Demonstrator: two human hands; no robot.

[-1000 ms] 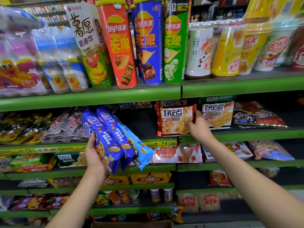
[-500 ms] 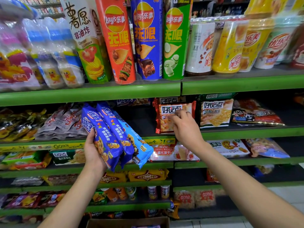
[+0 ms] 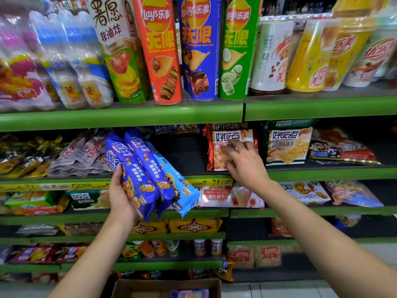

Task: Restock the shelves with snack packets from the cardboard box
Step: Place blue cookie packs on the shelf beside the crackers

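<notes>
My left hand (image 3: 121, 195) grips three blue cookie packets (image 3: 148, 173), fanned out and tilted in front of the second green shelf (image 3: 90, 178). Behind them the shelf has a dark gap (image 3: 182, 155). My right hand (image 3: 243, 163) reaches toward a red biscuit packet (image 3: 217, 147) standing on that shelf, fingers loosely spread over its front and holding nothing. The open cardboard box (image 3: 137, 287) sits on the floor at the bottom edge, with a blue packet (image 3: 190, 293) inside.
Tall chip tubes (image 3: 159, 50) and drink cups (image 3: 309, 54) fill the top shelf. A green-trimmed biscuit packet (image 3: 287, 145) stands right of the red one. Grey and gold packets (image 3: 75, 155) lie left of the gap. Lower shelves hold wafers (image 3: 223, 194) and more snacks.
My right hand has left the right side of the red biscuit packet and drawn back left and down across its front. My left hand keeps holding the blue packets.
</notes>
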